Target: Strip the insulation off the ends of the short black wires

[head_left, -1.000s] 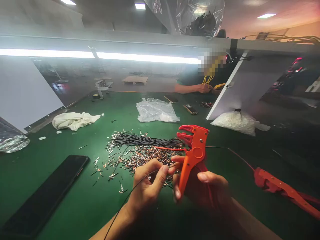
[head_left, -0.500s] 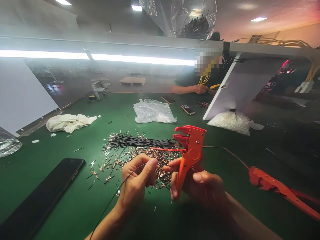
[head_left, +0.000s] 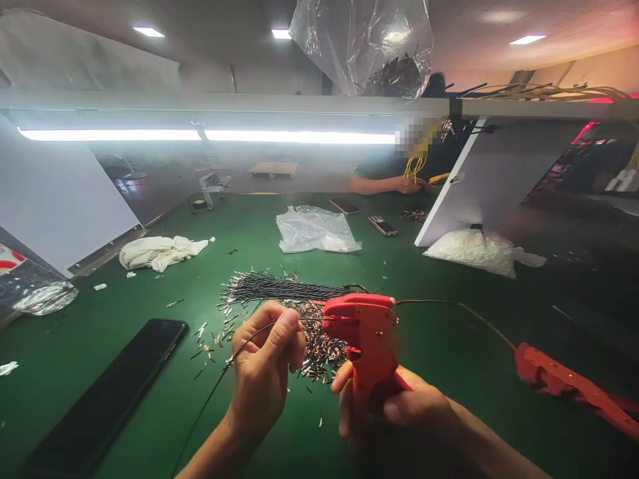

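Thin black wire (head_left: 312, 319) meets the jaws of a red-orange wire stripper (head_left: 372, 346).
The tool stands upright, jaws together and facing left, handles down; the wire, nearly level there, curves away to the lower left.

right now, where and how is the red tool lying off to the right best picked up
Probably by the handles of the lying red tool, from the near right side: they stretch toward the picture's right edge, while its bulkier head points left, a thin line at its tip. The right hand holds another tool.
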Motion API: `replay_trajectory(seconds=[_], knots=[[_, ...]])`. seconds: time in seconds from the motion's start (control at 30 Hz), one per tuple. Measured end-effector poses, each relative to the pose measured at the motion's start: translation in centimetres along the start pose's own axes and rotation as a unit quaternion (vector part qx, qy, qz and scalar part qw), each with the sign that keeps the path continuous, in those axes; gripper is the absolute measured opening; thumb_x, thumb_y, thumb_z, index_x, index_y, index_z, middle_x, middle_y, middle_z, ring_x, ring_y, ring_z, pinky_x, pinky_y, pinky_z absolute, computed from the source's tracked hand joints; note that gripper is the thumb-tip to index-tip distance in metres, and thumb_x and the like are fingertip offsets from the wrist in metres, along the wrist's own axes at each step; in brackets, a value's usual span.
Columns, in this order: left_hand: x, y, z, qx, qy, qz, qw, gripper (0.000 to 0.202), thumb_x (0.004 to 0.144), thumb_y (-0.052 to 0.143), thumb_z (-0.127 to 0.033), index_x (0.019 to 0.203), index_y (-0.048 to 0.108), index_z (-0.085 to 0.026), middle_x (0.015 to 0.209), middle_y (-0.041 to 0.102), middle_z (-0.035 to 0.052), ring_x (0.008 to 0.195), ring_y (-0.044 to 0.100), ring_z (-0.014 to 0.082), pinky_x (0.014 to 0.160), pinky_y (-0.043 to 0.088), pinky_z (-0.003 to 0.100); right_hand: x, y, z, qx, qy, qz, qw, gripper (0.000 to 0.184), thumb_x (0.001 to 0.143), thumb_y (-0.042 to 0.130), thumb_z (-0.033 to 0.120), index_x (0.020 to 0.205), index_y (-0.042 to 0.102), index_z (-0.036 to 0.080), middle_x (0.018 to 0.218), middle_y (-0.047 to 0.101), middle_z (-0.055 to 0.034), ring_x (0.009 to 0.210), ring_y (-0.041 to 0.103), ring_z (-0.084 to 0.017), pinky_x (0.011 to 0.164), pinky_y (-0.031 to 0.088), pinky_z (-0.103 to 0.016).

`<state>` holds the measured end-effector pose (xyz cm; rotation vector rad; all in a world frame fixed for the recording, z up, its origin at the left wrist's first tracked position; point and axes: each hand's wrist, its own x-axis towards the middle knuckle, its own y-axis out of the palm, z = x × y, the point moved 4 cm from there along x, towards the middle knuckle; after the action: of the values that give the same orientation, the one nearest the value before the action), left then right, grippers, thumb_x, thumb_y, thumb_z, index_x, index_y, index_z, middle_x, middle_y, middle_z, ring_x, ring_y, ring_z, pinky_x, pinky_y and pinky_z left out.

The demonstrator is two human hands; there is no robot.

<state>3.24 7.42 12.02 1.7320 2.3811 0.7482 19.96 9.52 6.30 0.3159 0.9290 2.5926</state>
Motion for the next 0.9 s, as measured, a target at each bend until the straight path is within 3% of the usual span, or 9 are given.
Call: replay_trajectory(seconds=[0.17, 0.37, 0.47, 0.77, 0.9], knots=[[0.1, -0.1, -0.1, 0.003, 0.002, -0.004, 1.000, 0.028, 0.086, 0.067, -0.034, 0.066, 0.055, -0.019, 0.044, 0.046, -0.0058, 0.041, 0.039, 0.0062, 0.042, 0.029, 0.020, 0.0, -0.3, -0.5, 0.015, 0.031, 0.045, 0.998, 0.052, 0.069, 0.070, 0.032, 0.116, 0.062, 0.011, 0.092, 0.070, -0.0101, 0.074, 0.064, -0.020, 0.072, 0.046, -0.033], [0.1, -0.4, 0.4, 0.008, -0.011, -0.003, 1.000, 0.029, 0.083, 0.069, -0.032, 0.062, 0.053, -0.018, 0.043, 0.046, -0.0062, 0.041, 0.038, 0.0056, 0.042, 0.029, 0.019, -0.1, -0.1, -0.4, 0.017, 0.002, -0.002, 1.000, 0.049, 0.071, 0.064, 0.033, 0.113, 0.064, 0.006, 0.074, 0.065, -0.0078, 0.066, 0.059, -0.019, 0.064, 0.046, -0.031], [0.1, -0.6, 0.6, 0.017, -0.017, -0.005, 1.000, 0.029, 0.083, 0.069, -0.031, 0.062, 0.053, -0.018, 0.043, 0.047, -0.0063, 0.041, 0.037, 0.0050, 0.042, 0.028, 0.019, -0.1, 0.3, -0.6, 0.030, -0.012, 0.015, 0.999, 0.048, 0.071, 0.063, 0.032, 0.111, 0.065, 0.005, 0.068, 0.060, -0.0051, 0.061, 0.057, -0.017, 0.061, 0.045, -0.029], [0.2, -1.1, 0.8, 0.039, -0.011, -0.004, 0.999, 0.031, 0.086, 0.066, -0.032, 0.063, 0.051, -0.018, 0.044, 0.044, -0.0075, 0.042, 0.035, 0.0052, 0.044, 0.028, 0.020, 0.1, 0.3, -0.8, 0.052, 0.002, 0.036, 0.998, 0.047, 0.072, 0.065, 0.031, 0.112, 0.065, 0.006, 0.071, 0.061, -0.0063, 0.062, 0.057, -0.017, 0.061, 0.045, -0.028], [0.2, -1.5, 1.3, 0.072, -0.009, -0.003, 0.997, 0.032, 0.087, 0.065, -0.033, 0.063, 0.050, -0.018, 0.045, 0.043, -0.0078, 0.044, 0.035, 0.0055, 0.045, 0.029, 0.021, -0.3, 0.1, -0.8, 0.062, 0.019, 0.009, 0.998, 0.046, 0.070, 0.066, 0.030, 0.109, 0.066, 0.005, 0.069, 0.060, -0.0057, 0.062, 0.056, -0.016, 0.061, 0.044, -0.028]])
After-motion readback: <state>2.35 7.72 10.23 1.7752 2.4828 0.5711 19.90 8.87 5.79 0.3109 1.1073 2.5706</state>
